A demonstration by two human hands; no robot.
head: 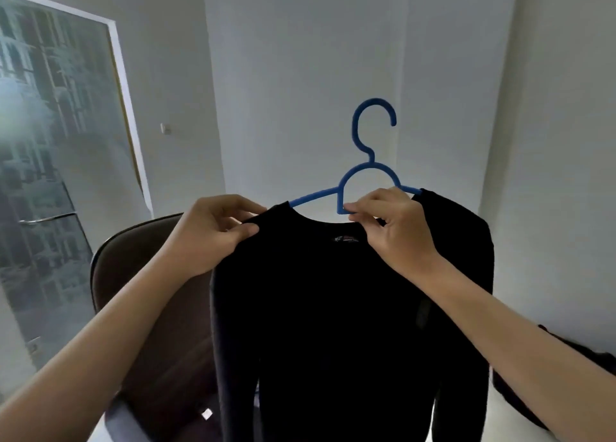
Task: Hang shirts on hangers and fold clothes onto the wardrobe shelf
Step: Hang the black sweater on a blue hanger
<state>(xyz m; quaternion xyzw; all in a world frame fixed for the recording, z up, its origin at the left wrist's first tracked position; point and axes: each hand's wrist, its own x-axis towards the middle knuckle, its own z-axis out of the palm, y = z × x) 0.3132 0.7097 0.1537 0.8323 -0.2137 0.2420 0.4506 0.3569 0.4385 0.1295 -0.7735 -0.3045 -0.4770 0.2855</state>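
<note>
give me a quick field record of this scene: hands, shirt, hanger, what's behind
left hand: pinches the shirt's left shoulder beside the collar
right hand: grip on the hanger's middle at the collar
shirt: black, long-sleeved, right shoulder on the hanger, left shoulder not yet
hanger: blue, hook up, left arm bare
chair: brown, behind the shirt

matt black cloth shirt (350,308), blue plastic hanger (358,174)
</note>
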